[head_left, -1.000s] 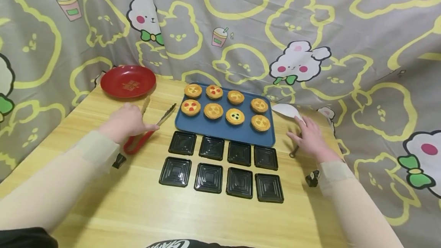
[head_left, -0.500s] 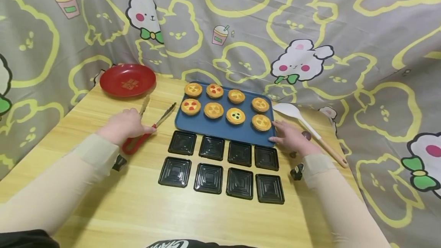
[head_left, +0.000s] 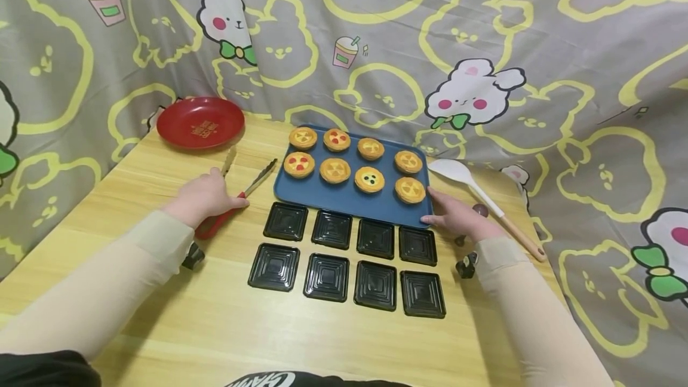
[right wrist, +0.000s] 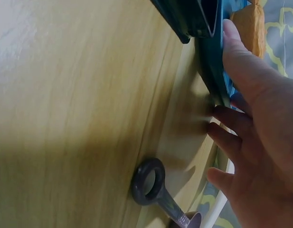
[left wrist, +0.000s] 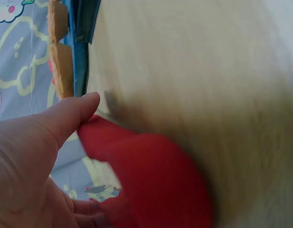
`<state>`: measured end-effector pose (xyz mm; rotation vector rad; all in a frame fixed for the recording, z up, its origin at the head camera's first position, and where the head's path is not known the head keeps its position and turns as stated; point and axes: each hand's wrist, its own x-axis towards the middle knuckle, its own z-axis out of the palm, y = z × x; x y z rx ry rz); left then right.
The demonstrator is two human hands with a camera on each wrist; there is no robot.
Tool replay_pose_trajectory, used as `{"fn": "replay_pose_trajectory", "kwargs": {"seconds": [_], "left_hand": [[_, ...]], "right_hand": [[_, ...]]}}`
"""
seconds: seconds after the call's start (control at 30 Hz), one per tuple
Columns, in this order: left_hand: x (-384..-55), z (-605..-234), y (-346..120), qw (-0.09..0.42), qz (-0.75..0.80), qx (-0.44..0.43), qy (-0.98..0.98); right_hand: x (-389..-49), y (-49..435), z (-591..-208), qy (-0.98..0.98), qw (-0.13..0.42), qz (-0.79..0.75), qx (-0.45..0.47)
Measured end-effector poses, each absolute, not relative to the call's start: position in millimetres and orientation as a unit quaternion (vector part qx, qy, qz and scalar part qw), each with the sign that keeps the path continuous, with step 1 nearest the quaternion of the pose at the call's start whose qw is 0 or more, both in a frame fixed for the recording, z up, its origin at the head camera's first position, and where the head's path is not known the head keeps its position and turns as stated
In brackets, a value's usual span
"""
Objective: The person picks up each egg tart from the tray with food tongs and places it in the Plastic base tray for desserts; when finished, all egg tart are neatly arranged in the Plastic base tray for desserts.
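"So, what has changed around the two grips?"

"Mostly the right hand. A second ago it hung over the handle of the white-headed utensil, clear of the blue tray; half a second ago it was at the tray's near right corner, and it is there now. The utensil lies fully uncovered, just beyond and to the right of that hand."

"Is it gripping the tray?"

"The thumb lies against the rim and the fingers bend loosely beside the corner. Whether they pinch it, I cannot tell."

"And the left hand?"

"Much as before: thumb and fingers round the red handle of the tongs, with the arms spread wide, pointing ahead of the grip."

"Where is the tray from there?"

"Ahead and to the right of the left grip, to the left of the right hand. Its eight tarts sit in the same two rows."

"Anything else near?"

"Eight black dishes, unmoved, between the hands and closer to the person. The red plate stays beyond the left grip. Under the right hand lies a dark ring-ended utensil, partly hidden from the head view."
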<state>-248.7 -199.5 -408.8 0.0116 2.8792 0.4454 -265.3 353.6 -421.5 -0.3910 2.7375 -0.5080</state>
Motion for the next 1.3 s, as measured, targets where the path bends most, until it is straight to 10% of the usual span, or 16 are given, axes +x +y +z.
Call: {"fn": "replay_pose_trajectory", "kwargs": {"seconds": [0.7, 1.3], "left_hand": [[-252, -381, -218, 0.014, 0.258, 0.139, 0.956], [-266, -390, -192, 0.032, 0.23, 0.167, 0.958]], "right_hand": [[-264, 358, -425, 0.958, 0.166, -0.192, -0.132], [-260, 356, -424, 0.957, 0.156, -0.198, -0.142]]}}
